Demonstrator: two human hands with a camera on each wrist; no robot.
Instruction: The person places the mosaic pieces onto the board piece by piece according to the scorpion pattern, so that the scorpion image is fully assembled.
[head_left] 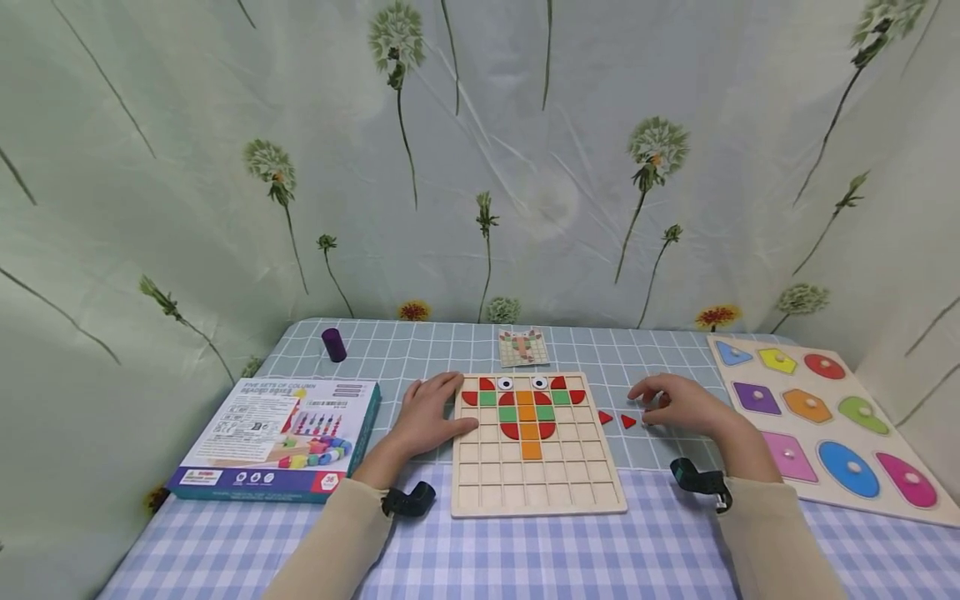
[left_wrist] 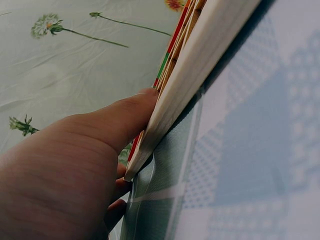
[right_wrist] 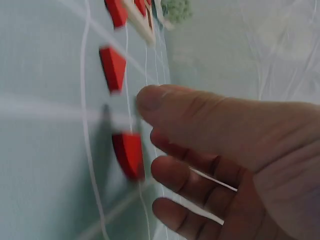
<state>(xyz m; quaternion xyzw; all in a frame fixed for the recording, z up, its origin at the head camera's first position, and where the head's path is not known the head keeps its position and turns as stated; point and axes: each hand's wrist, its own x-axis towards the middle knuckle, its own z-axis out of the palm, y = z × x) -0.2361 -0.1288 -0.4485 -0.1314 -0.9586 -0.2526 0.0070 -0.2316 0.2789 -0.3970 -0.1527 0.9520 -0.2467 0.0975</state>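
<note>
My left hand (head_left: pixel 427 417) rests at the left edge of a wooden grid board (head_left: pixel 540 487). Its thumb (left_wrist: pixel 132 115) touches the board's side, while the other fingers lie by the far corner. On the board, red, green and orange pieces and two eye pieces form a figure. To the right of the board lie small red pieces (head_left: pixel 628 422). My right hand (head_left: pixel 678 404) hovers beside them, its fingers loosely bent and nothing between them. Close under its fingertips is a red curved piece (right_wrist: pixel 131 156); a red triangular piece (right_wrist: pixel 113 69) lies a bit farther off.
Behind the board lies a pattern card (head_left: pixel 523 347). A boxed bead set (head_left: pixel 277 437) sits at the left, with a purple cylinder (head_left: pixel 334 345) beyond it. A knobbed shape puzzle (head_left: pixel 840 425) lies at the right. A flowered curtain (head_left: pixel 480 167) hangs behind the table.
</note>
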